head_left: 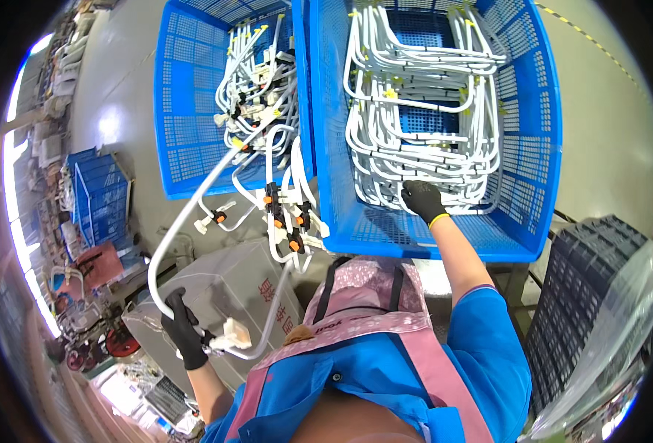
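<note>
My left hand (182, 328), in a black glove, is closed round a long bent white tube (165, 247) at the left. The tube reaches up toward the left blue crate (186, 118), and white connector pieces (235, 334) hang at its lower end. My right hand (424, 201), also gloved in black, is inside the right blue crate (444, 247) at its near side. Its fingers are curled at the lowest of the stacked U-shaped white tubes (426, 177); the fingertips are partly hidden. Between the hands hang more tubes with black and orange fittings (273, 207).
The left crate holds a jumbled heap of white tubes (256, 88) with fittings. A grey covered box (215, 295) stands below it. At the right are stacked black crates (577, 288) with clear plastic film (614, 347). Another blue crate (101, 192) stands farther left.
</note>
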`<state>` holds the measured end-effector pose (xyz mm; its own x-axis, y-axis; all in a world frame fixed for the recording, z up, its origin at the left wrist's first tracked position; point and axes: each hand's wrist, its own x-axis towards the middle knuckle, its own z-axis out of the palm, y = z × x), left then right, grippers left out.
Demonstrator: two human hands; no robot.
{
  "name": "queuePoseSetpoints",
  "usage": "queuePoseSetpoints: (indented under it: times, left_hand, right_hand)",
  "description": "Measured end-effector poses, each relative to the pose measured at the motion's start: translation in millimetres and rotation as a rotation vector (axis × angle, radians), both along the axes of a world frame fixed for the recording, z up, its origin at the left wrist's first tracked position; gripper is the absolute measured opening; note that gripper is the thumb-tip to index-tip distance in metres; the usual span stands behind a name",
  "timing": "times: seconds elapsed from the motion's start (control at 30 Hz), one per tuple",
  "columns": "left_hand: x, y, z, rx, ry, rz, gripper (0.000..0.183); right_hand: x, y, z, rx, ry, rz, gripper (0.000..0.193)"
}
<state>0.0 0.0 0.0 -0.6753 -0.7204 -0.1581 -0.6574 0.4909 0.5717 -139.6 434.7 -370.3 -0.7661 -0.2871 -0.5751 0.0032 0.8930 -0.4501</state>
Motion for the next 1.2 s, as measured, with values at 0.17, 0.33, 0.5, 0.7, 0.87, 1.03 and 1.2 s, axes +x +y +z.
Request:
queuePoseSetpoints:
  times: [0.17, 0.33, 0.5, 0.7, 0.87, 1.03, 1.2]
  left_hand:
    - [25.4, 47.2, 17.3, -0.103, -0.04, 0.157, 0.024]
    - [57.1, 57.4, 31.6, -0.157, -0.122, 0.247, 0.024]
    - [90.8, 43.7, 42.1, -0.18, -0.13, 0.325, 0.023]
    - [113.3, 26.7, 57.8, -0.235, -0.173, 0.366, 0.023]
    - [109.2, 14.6, 60.0, -0.376, -0.288, 0.254, 0.022]
    - [102.2, 13.9, 51.3, -0.312, -0.161, 0.213, 0.022]
    - [83.9, -4.7, 52.0, -0.331, -0.162, 0.182, 0.032]
  right_hand:
    - [-26.2, 2.5, -70.6, 0.111, 0.022, -0.099, 0.04]
    - [-26.9, 24.6, -127.9, 0.242, 0.078, -0.02, 0.052]
    - [-5.8, 36.2, -151.7, 0.232, 0.272, 0.04, 0.042]
    - [32.4, 57.1, -127.9, 0.046, -0.294, 0.048, 0.043]
    - [71.7, 64.3, -61.5, -0.031, -0.31, 0.075, 0.046]
    - [68.4, 96.2, 53.6, -0.23, 0.107, 0.032, 0.038]
    - [49.0, 128.8, 180.9, -0.262, 0.258, 0.052, 0.036]
